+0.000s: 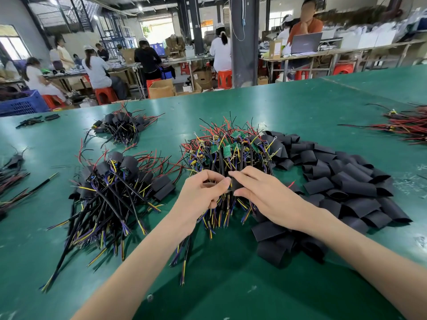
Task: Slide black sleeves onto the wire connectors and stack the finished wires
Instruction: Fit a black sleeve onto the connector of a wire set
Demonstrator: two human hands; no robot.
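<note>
My left hand (203, 192) and my right hand (258, 190) meet over the near edge of a heap of bare wires with small green boards (228, 153). A black sleeve (236, 184) is pinched in my right fingers. My left fingers curl round a wire whose cable (184, 257) trails toward me; its connector end is hidden between the hands. A wide pile of loose black sleeves (335, 183) spreads to the right. Sleeved wires lie stacked at the left (120, 188), with a second such stack farther back (120, 128).
The green table (231, 285) carries more wire bundles at its right edge (406, 128) and left edge (11, 176). A blue crate (20, 105) stands beyond the far left edge. People sit at benches in the background.
</note>
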